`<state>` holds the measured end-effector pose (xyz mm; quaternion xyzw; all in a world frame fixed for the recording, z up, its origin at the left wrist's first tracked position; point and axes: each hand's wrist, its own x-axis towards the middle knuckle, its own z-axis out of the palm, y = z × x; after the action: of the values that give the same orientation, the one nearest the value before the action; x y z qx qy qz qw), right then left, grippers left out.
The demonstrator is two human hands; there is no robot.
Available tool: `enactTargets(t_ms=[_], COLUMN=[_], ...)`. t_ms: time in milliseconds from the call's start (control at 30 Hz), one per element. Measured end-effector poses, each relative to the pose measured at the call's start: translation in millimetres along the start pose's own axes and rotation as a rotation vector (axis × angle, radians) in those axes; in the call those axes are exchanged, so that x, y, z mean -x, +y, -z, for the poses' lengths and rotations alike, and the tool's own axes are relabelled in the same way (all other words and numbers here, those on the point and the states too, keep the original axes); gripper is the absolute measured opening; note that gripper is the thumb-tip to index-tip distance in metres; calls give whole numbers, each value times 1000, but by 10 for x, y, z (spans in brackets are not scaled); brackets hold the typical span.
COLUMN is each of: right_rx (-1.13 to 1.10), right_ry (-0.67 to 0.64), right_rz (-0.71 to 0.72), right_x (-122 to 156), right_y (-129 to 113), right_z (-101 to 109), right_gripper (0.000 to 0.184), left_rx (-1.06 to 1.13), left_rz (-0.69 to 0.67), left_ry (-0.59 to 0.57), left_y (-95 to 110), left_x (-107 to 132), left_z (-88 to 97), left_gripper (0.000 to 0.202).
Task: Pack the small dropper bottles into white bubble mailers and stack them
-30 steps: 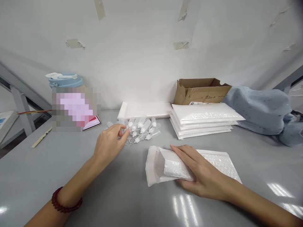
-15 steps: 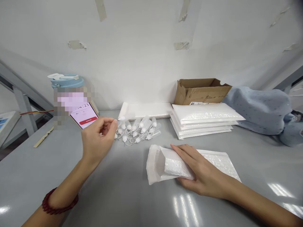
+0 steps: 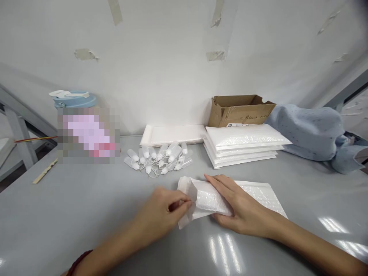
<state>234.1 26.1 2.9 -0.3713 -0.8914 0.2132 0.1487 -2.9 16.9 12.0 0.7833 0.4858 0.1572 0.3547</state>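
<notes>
A white bubble mailer (image 3: 258,195) lies on the grey table (image 3: 71,214) with its open mouth facing left. My right hand (image 3: 241,209) grips its upper layer, fingers flat on top and thumb beneath, keeping the mouth open. My left hand (image 3: 161,214) is pinched shut right at that mouth, fingertips touching the mailer's edge. The small bottle it carries is almost hidden between the fingers. A pile of several small clear bottles with white caps (image 3: 158,159) lies just behind, apart from both hands.
A stack of white bubble mailers (image 3: 244,143) sits at the back right, a brown cardboard box (image 3: 238,111) behind it. Blue cloth (image 3: 310,130) lies far right. Flat white sheets (image 3: 175,134) rest against the wall. A blue-lidded container (image 3: 73,99) and a blurred screen (image 3: 87,134) stand at the left.
My left hand picked a small bottle from the pile, lifted it, then brought it down and right to the mailer's mouth. My right hand stayed on the mailer.
</notes>
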Motion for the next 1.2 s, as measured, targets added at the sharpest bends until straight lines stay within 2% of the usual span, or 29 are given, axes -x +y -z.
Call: enactTargets(t_ms=[167, 267, 367, 467, 533, 633, 700, 800, 900, 967, 1100, 1200], right_rx=[92, 117, 114, 120, 119, 110, 109, 114, 117, 119, 116, 112], right_ry=[1, -18, -25, -5, 0, -12, -23, -32, -30, -27, -25, -22], right_rz=[118, 157, 168, 164, 156, 142, 138, 141, 137, 134, 138, 130], right_x=[10, 13, 13, 10, 7, 5, 6, 11, 14, 13, 13, 15], right_y=[-50, -71, -66, -51, -46, -49, -54, -60, -60, -59, -57, -48], right_z=[-2, -7, -17, -17, -11, 0, 6, 11, 16, 18, 16, 14], right_gripper=[76, 75, 74, 77, 76, 74, 73, 73, 73, 73, 72, 72], left_rx=[-433, -461, -455, -365, -294, -265, -294, -411, -489, -508, -530, -476], left_rz=[-274, -373, -422, -416, -370, -212, -114, -58, -79, -111, -178, -149], left_ry=[47, 43, 91, 238, 393, 677, 781, 761, 658, 628, 693, 759], left_y=[-26, -29, -20, -24, -51, -141, -228, -366, -472, -510, -501, -442], left_x=[67, 110, 120, 96, 65, -4, -61, -140, -184, -197, -205, -188], left_z=[-285, -360, -335, -192, -52, 149, 236, 268, 231, 211, 224, 253], left_gripper=[24, 23, 27, 27, 22, 15, 15, 27, 35, 36, 32, 29])
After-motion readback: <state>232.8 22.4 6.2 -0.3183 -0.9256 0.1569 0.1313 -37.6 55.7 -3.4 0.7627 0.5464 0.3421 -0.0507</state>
